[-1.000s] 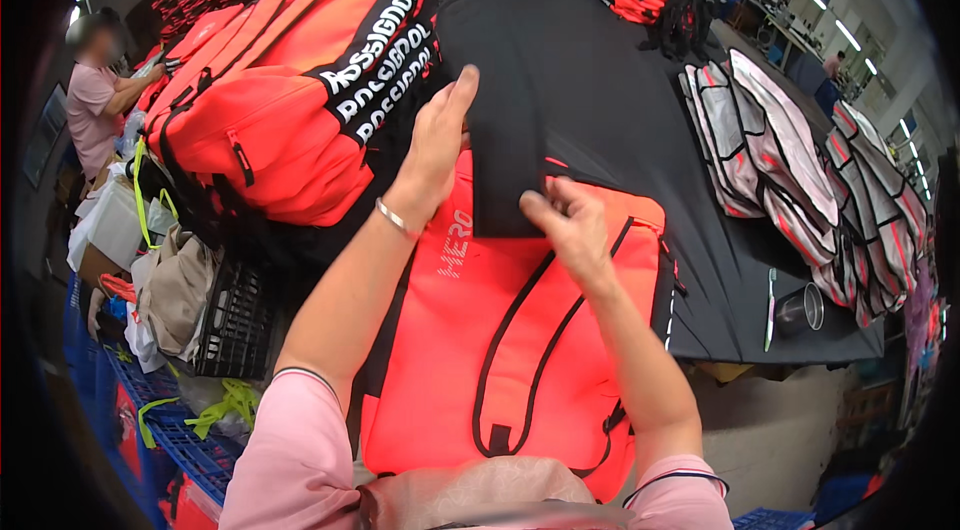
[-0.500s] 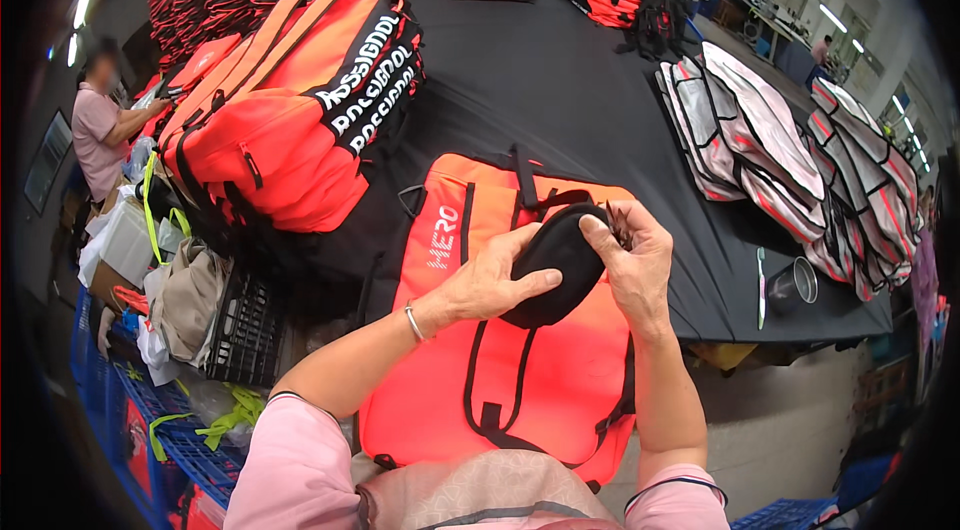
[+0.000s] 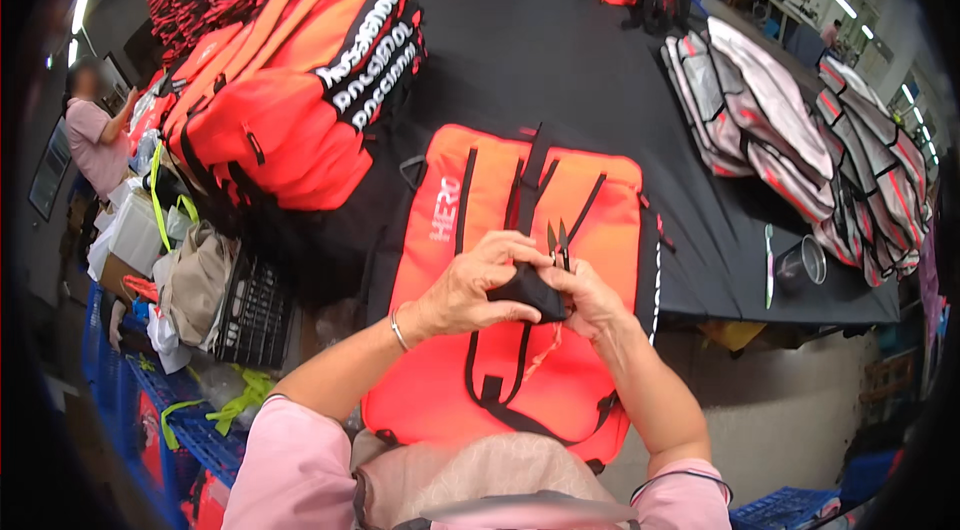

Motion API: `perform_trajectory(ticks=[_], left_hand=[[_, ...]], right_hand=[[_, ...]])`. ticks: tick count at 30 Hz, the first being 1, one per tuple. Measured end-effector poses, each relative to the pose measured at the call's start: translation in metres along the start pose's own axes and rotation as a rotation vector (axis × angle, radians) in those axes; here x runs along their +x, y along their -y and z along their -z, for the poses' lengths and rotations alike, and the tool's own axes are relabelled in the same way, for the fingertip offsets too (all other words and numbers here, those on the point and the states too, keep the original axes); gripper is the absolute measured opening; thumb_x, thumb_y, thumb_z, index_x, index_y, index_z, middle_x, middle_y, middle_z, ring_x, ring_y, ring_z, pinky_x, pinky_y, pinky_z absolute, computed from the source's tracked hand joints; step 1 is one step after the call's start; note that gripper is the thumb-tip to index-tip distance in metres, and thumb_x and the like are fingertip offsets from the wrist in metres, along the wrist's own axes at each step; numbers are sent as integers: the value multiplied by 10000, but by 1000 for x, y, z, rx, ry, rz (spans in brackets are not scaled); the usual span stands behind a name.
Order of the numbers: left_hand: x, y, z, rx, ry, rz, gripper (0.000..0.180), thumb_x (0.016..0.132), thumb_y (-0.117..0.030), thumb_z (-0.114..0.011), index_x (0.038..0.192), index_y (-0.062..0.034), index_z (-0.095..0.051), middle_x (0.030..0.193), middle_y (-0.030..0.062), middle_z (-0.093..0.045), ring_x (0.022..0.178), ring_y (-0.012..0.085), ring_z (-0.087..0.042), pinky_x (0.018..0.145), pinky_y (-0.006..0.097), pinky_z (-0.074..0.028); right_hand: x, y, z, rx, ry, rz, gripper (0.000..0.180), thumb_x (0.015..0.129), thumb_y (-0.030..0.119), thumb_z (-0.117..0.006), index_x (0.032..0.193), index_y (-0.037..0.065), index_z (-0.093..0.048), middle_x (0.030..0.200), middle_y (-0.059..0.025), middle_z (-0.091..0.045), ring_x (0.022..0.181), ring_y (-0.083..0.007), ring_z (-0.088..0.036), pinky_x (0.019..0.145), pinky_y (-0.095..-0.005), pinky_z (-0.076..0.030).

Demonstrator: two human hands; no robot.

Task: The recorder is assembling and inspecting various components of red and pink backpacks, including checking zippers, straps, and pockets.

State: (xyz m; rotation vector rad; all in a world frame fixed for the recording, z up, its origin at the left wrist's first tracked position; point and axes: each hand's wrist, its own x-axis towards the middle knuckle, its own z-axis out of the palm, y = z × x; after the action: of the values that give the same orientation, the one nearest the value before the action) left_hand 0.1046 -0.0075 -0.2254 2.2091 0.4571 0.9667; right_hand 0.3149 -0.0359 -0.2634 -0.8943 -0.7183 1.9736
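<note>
Holding a small black pouch (image 3: 528, 288) tight, both the left hand (image 3: 470, 285) and right hand (image 3: 592, 298) curl over the orange bag (image 3: 500, 220), with little snips (image 3: 558, 240) poking up.

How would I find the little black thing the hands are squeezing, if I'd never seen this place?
Start at the big black table, then find the flat orange bag lying at its near edge. Right above that bag, the left hand and right hand pinch a small black fabric piece. It is the only black cloth held up in hands; small snips poke up beside it.
</note>
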Motion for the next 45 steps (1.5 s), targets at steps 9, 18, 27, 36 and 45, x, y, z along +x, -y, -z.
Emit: perform_trajectory(ticks=[9,18,27,36,45], left_hand=[[-23,7,-19,-52,-341,359,311,669,-104,-883,936,-11,-754,884,36,-608,808,118,-564,719,250,-470],[-24,9,-29,39,-337,273,288,671,-140,-887,921,-58,-771,823,40,-648,726,110,-585,629,249,-489],[-23,5,-30,47,-329,282,280,676,-126,-881,928,-68,-771,844,48,-653,727,112,-601,633,252,-502],[-22,5,-29,1,-312,323,264,678,-119,-874,915,-63,-772,866,63,-660,758,128,-624,658,257,-517],[-22,6,-30,-2,-315,290,261,676,-123,-874,904,-51,-769,848,68,-658,764,130,-623,660,259,-512]], right_hand=[[-37,17,-22,-423,-374,350,317,967,272,-612,1116,-8,-628,835,5,-608,722,-28,-520,598,-190,-406],[-69,-7,-36,-779,-528,594,159,909,93,-683,1015,-20,-649,843,-73,-668,740,-103,-613,692,-242,-506],[-59,-9,-34,-808,-475,580,129,894,82,-690,974,-16,-663,815,-60,-665,701,-103,-585,652,-258,-488],[-58,-2,-32,-768,-412,449,109,900,72,-685,944,-25,-662,783,-31,-656,710,-76,-577,644,-239,-475],[-59,-3,-36,-716,-454,554,107,889,61,-697,947,-21,-660,754,-24,-630,703,-66,-565,642,-221,-471]])
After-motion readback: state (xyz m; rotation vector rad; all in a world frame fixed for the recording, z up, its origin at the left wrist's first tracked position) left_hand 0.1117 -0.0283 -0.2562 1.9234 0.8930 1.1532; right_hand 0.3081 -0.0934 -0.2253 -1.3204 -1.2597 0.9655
